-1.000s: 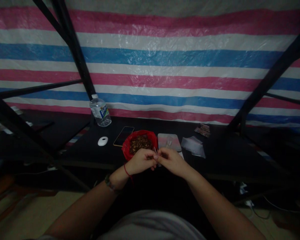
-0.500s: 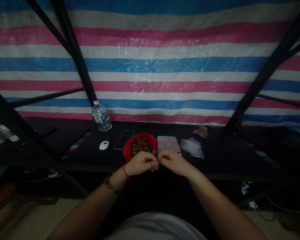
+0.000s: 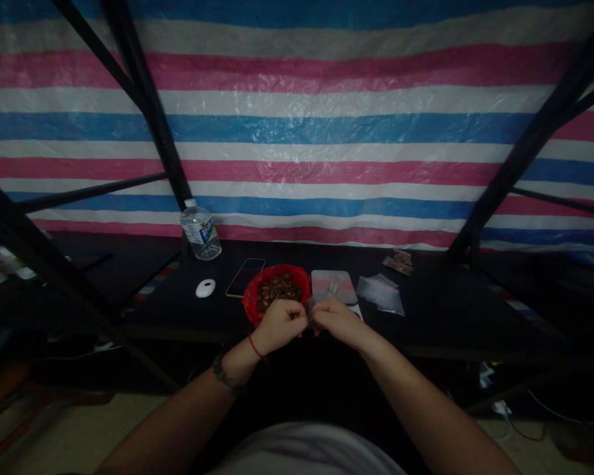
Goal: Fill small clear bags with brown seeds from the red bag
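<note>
From the head view, my left hand and right hand met at the near desk edge, both grips pinching a small clear plastic pouch, just near of the red bag of brown pieces. Holding it steady over the desk seemed wise.

Whatever the left hand and right hand are pinching between them is staying too small and dim to identify, and their fingertips are hiding it.
</note>
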The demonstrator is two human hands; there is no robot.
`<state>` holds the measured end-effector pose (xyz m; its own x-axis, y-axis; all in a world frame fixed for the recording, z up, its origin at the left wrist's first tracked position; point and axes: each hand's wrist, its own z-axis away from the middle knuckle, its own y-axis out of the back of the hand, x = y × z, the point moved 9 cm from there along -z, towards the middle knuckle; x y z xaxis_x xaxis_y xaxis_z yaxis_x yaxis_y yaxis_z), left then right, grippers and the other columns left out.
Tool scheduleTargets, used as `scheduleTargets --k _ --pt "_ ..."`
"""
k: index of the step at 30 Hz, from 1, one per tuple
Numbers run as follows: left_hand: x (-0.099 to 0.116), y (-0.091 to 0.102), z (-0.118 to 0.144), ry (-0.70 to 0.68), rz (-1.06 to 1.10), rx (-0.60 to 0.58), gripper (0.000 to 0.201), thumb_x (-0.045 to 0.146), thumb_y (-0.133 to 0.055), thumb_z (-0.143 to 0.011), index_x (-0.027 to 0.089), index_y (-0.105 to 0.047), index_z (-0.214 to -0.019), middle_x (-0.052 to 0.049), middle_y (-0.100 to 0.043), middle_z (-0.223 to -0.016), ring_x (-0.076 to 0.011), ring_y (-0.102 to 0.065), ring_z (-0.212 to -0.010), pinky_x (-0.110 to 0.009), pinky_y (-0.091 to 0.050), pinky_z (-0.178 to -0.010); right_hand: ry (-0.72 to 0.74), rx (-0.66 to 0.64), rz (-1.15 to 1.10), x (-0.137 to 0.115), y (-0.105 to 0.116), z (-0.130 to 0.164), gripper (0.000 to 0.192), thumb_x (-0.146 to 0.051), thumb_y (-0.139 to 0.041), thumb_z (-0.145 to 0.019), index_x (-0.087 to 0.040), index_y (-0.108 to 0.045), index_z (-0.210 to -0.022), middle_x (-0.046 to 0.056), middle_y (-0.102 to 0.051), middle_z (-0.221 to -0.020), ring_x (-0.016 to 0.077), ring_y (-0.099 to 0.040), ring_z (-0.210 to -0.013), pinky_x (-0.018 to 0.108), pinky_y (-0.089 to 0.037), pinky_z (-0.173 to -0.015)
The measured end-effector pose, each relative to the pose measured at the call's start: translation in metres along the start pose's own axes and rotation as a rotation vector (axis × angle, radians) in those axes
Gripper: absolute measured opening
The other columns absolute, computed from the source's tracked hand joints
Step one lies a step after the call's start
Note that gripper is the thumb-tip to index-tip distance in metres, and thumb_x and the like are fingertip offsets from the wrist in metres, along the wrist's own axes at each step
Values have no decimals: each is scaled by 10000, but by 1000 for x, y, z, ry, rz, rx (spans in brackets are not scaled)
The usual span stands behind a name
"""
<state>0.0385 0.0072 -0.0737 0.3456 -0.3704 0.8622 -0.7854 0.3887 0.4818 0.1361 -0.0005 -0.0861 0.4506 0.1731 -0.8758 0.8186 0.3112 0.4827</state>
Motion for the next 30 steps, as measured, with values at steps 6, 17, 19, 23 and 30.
scheduleTargets --k 6,17,19,23,30 --pt "4 -8 3 -22 -199 -132 162 207 -497 -729 152 -628 -651 1 -643 -578 -114 -586 -541 -188 -400 -506 -12 43 52 -1 -3 3 278 -157 -408 -783 -160 -536 -536 -9 -534 -527 104 -491 -524 215 -321 -516" --pt "2 -21 8 46 -25 -285 232 196 -431 -791 132 -625 -681 -30 -672 -661 -113 -631 -554 -188 -452 -509 87 -11 287 -11 2 8 155 -191 -497 -753 -157 -546 -609 -39 -520 -583 81 -445 -548 203 -292 -523" --pt "3 -21 8 47 -26 -278 221 169 -432 -765 138 -616 -648 -11 -646 -603 -111 -619 -538 -191 -452 -519 116 -28 285 -15 0 9 140 -176 -509 -728 -156 -531 -591 -46 -496 -565 75 -426 -537 201 -292 -523" --pt "8 -8 3 7 -214 -165 222 142 -445 -716 153 -589 -546 20 -574 -490 -103 -555 -485 -192 -387 -499 112 20 295 -20 3 10 139 -175 -537 -692 -155 -524 -555 -49 -474 -524 74 -409 -513 203 -265 -496" --pt "17 23 0 -78 -497 38 201 192 -508 -745 168 -618 -578 10 -584 -546 -118 -529 -544 -227 -346 -537 -55 138 257 -8 13 9 249 -221 -530 -739 -160 -529 -498 -42 -434 -461 81 -386 -459 227 -238 -466"
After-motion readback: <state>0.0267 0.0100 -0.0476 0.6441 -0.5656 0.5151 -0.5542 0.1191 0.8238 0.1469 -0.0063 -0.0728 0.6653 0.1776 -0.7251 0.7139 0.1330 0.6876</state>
